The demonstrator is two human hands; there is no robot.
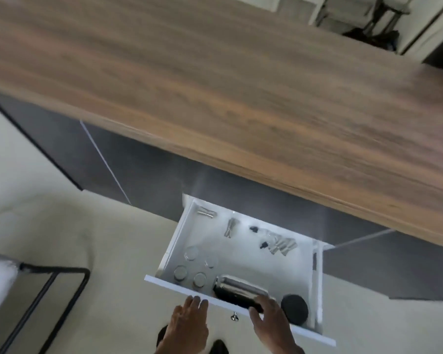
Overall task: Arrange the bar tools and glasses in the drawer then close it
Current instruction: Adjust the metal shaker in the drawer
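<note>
The white drawer (179, 238) stands pulled out under the wooden counter. Inside lie several metal jiggers (230, 227), small dropper bottles (264, 244) and several round glasses (191, 252) at the front left. A steel shaker (237, 290) lies on its side along the front edge, next to a round black disc (294, 309). My right hand (270, 320) wraps the shaker's near end. My left hand (189, 320) rests flat against the drawer's front panel (164, 284), fingers together. A small metal knob (234, 316) shows between my hands.
The wooden countertop (215, 85) overhangs the dark cabinet fronts (138, 169). A black metal chair frame (49, 297) stands at the lower left on the pale floor. Dark shoes (219, 347) show at the bottom edge.
</note>
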